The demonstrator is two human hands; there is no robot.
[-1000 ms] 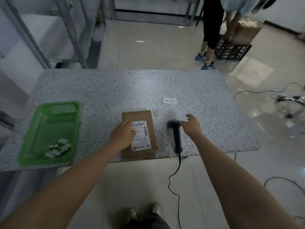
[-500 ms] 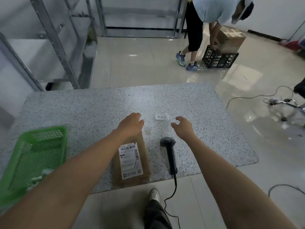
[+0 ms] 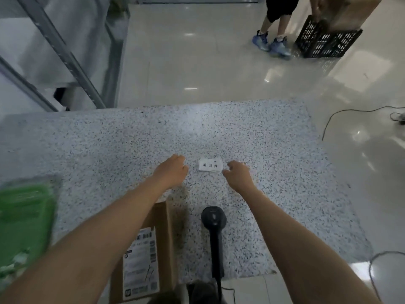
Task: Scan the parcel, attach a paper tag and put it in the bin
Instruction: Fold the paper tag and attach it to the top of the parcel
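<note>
A small white paper tag [image 3: 210, 165] with printed characters lies on the speckled table [image 3: 274, 161]. My left hand [image 3: 172, 172] hovers just left of the tag and my right hand [image 3: 237, 175] just right of it, thumb tip near its edge; both have fingers loosely curled and hold nothing. The brown parcel [image 3: 166, 227] with a white shipping label [image 3: 141, 264] lies at the table's near edge, partly under my left forearm. The black handheld scanner [image 3: 214, 229] lies to the right of the parcel, its cable hanging off the edge.
A green plastic basket [image 3: 24, 220] stands at the near left, blurred. On the floor beyond the table a person bends over a black crate [image 3: 324, 40] with a cardboard box. Metal shelving [image 3: 65, 53] stands at the back left. Cables [image 3: 341, 115] lie on the floor at right.
My left hand left the parcel and my right hand left the scanner; both moved forward to either side of the paper tag. The camera view tilted and shifted.
</note>
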